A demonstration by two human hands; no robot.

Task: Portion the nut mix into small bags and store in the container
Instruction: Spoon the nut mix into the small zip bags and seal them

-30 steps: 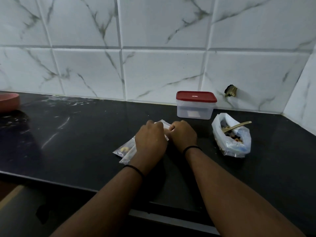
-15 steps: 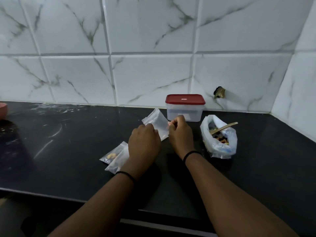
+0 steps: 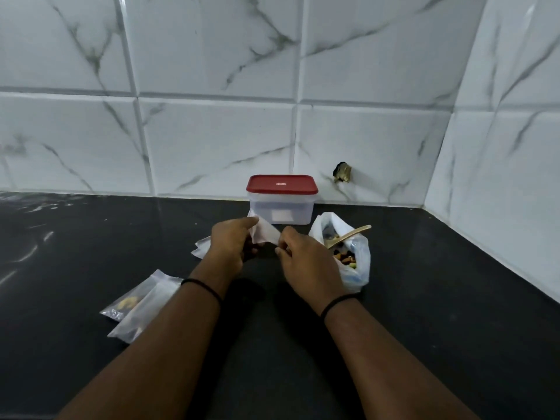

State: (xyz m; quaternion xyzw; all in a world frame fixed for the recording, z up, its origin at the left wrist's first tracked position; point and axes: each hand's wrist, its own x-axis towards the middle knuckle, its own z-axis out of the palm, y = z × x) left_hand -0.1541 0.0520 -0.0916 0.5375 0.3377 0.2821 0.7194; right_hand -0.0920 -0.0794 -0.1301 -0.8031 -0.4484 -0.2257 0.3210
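A small clear bag [image 3: 264, 232] is held up between both hands above the black counter [image 3: 424, 298]. My left hand [image 3: 231, 242] pinches its left edge and my right hand [image 3: 298, 253] pinches its right edge. Just behind stands a clear container [image 3: 281, 207] with a red lid [image 3: 281, 184], closed. To the right an open plastic bag of nut mix [image 3: 348, 253] holds a golden spoon [image 3: 348, 236]. Two small bags [image 3: 142, 301] lie at the front left, one showing a cashew. Another small bag [image 3: 201, 247] peeks out behind my left hand.
White marble-pattern tiles form the back wall [image 3: 212, 131] and the right side wall [image 3: 500, 177], meeting in a corner. A dark broken spot [image 3: 342, 171] marks the back wall near the container.
Both hands lifted one small bag off the pile and moved it right and back toward the container. The two small bags at the left now lie uncovered.
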